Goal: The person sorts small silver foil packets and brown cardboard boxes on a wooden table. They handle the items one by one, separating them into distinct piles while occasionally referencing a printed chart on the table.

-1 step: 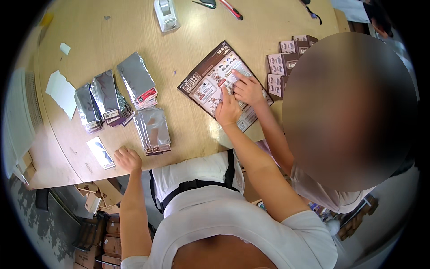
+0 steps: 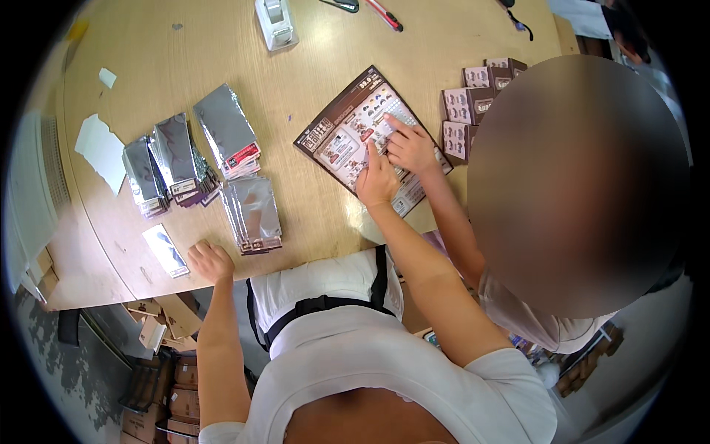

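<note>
My right hand (image 2: pixel 377 181) rests on a brown and white printed sheet (image 2: pixel 344 159), its index finger stretched out onto the print and the other fingers curled. A co-worker's hand (image 2: pixel 411 148) touches the same sheet just to the right, one finger pointing. On the table near the front edge, my left hand (image 2: pixel 211 260) lies loosely closed with nothing visible in it. Beside it on the left is a small white card (image 2: pixel 166 250) with a dark picture. Stacks of silver foil packets (image 2: pixel 251 211) lie beyond my left hand, with more foil packets (image 2: pixel 224 122) farther back.
Small brown boxes (image 2: pixel 457 107) stand in rows at the right, next to the co-worker. A tape dispenser (image 2: pixel 276 26) and a red cutter knife (image 2: pixel 386 15) lie at the far side. Torn white paper (image 2: pixel 102 154) is at the left. Cardboard boxes (image 2: pixel 185 403) stand below the table.
</note>
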Available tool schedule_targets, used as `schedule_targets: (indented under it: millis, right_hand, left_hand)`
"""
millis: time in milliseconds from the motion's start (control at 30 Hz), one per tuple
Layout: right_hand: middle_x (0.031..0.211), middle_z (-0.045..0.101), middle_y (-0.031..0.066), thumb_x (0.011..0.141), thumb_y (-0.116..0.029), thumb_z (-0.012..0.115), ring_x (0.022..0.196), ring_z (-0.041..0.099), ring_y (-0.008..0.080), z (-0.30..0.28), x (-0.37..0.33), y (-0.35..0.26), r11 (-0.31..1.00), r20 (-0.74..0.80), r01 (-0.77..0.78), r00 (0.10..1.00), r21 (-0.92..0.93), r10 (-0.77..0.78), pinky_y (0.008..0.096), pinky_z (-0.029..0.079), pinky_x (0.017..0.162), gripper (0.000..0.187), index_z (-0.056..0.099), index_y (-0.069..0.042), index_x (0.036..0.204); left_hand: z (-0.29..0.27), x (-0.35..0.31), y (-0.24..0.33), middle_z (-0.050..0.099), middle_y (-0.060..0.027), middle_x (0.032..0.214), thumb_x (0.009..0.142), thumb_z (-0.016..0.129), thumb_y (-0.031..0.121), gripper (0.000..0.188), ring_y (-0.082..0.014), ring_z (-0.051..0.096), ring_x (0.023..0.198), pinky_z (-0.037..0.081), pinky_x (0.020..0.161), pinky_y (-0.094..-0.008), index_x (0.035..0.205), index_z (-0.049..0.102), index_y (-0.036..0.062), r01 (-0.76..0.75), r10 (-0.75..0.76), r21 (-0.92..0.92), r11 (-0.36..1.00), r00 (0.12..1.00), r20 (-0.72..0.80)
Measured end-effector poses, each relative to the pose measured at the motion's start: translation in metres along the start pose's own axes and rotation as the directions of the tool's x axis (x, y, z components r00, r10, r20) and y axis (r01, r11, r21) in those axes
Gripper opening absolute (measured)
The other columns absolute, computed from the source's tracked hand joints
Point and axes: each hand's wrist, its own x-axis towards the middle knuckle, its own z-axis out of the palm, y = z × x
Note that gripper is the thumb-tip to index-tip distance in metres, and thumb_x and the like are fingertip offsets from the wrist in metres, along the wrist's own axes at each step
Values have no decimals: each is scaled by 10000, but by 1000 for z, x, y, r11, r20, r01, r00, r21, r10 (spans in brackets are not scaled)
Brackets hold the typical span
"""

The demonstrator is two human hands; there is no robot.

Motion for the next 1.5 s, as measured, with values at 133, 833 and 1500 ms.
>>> schedule_targets:
  millis: [133,833,1500]
  right_hand:
    - [703,491,75,675,-97,484,598,502,259,-1,1,0,1000,3,7,1000,-12,-7,376,413,485,519,459,-121,1193]
    - [742,502,96,686,-104,485,630,508,271,-1,0,0,1000,53,-7,999,-21,8,374,415,513,527,434,-106,1210]
    - [718,509,85,684,-122,513,605,517,257,3,-1,-1,998,-6,-1,1000,-63,1,373,431,488,491,470,-112,1173]
  left_hand:
    - [0,-2,0,419,-167,796,724,410,148,129,-349,415,760,337,685,-444,774,434,31,30,-30,15,999,999,28]
    - [2,0,-1,419,-172,817,725,420,153,140,-348,412,780,340,695,-447,791,445,32,33,-33,7,999,999,33]
    - [1,-2,-3,421,-164,815,721,434,152,139,-345,418,783,343,683,-444,789,441,31,39,-40,20,999,998,47]
